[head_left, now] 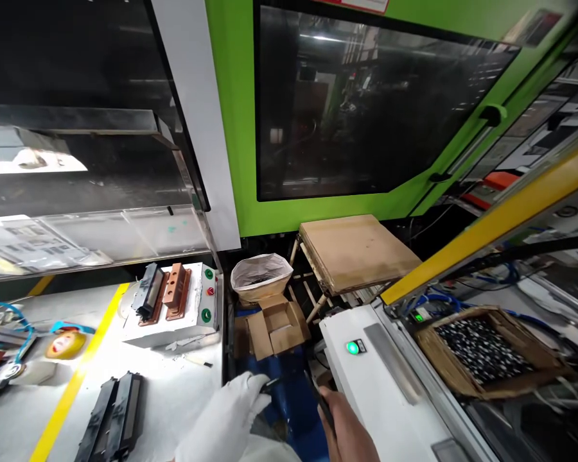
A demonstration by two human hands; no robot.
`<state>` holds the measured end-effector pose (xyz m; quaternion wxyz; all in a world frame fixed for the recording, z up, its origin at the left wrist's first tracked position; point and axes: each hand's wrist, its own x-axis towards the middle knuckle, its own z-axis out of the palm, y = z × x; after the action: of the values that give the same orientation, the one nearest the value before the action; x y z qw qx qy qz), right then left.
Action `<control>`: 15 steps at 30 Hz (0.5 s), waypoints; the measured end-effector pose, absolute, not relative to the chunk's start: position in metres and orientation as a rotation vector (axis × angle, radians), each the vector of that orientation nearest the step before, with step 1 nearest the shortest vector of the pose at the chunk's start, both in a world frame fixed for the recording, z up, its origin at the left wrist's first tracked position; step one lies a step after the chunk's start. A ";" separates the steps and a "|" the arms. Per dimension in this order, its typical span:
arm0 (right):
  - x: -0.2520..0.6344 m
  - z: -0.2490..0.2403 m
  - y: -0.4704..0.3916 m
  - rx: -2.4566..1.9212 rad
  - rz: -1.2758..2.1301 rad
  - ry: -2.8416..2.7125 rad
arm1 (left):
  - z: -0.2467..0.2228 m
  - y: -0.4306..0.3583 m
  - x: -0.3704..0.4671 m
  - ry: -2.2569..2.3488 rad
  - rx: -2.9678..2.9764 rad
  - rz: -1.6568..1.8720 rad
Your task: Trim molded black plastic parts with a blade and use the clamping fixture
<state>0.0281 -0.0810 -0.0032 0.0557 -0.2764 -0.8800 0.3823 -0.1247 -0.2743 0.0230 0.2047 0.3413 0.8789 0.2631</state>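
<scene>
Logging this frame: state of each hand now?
Left hand, white glove: pinching a small dark piece.
Right hand, bare: closed on a thin dark tool.

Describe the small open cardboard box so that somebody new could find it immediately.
Start at the big green machine door and look down to the floor gap below it. There a bin lined with a white plastic bag stands; the small brown cardboard box sits just in front, its flaps spread open, unlike the bag-lined bin.

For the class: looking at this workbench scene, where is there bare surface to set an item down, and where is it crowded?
Free: the white bench between the control box, the yellow stripe and the black parts; also the wooden board and the white machine top. Crowded: the bench's left end with cables and tape, and the gap holding the open carton.
</scene>
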 end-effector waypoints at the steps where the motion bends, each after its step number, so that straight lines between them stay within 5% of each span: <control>1: 0.027 -0.002 -0.081 -0.815 1.134 -2.658 | 0.025 -0.274 -0.123 2.461 0.962 0.724; 15: 0.012 0.014 -0.082 -0.730 1.217 -2.699 | -0.009 -0.288 -0.110 2.289 0.624 1.218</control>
<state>0.0121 -0.0825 0.0142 0.0463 -0.2391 -0.8842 0.3986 -0.1098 -0.2878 -0.0086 0.2350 0.2275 0.8343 0.4437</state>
